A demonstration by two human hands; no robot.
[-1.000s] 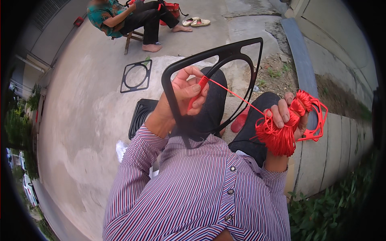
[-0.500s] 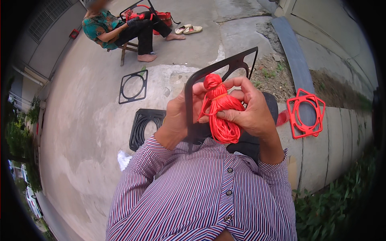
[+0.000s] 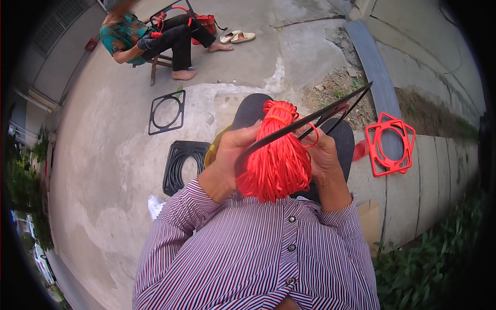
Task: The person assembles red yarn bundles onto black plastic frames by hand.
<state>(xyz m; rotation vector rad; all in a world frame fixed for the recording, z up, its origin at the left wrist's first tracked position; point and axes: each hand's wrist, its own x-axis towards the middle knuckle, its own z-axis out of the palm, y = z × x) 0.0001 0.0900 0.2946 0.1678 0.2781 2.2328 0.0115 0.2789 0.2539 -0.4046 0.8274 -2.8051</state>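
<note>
A large bundle of red cord (image 3: 276,168) hangs in front of my lap, tied near its top by an orange band, its looped ends fanning downward. My left hand (image 3: 232,152) is closed on the bundle's left side, the thumb near the tied neck. The fingers of my right hand (image 3: 323,155) curl behind the bundle's right side, with a thin red strand looping beside them. A black flat frame (image 3: 315,116) lies slantwise across the bundle between my hands, seen nearly edge-on. Most of my fingertips are hidden behind cord and frame.
Stacked black frames (image 3: 173,168) and a single black frame (image 3: 167,112) lie on the concrete to the left. Red frames (image 3: 391,144) are at right. Ahead, a seated person (image 3: 155,44) handles a black frame and red cord near a red basket (image 3: 204,28) and shoes (image 3: 237,37).
The bundle has turned and spread, showing more loops. The black frame has swung right and tilted to nearly edge-on. My right hand has moved from the bundle's front to behind its side.
</note>
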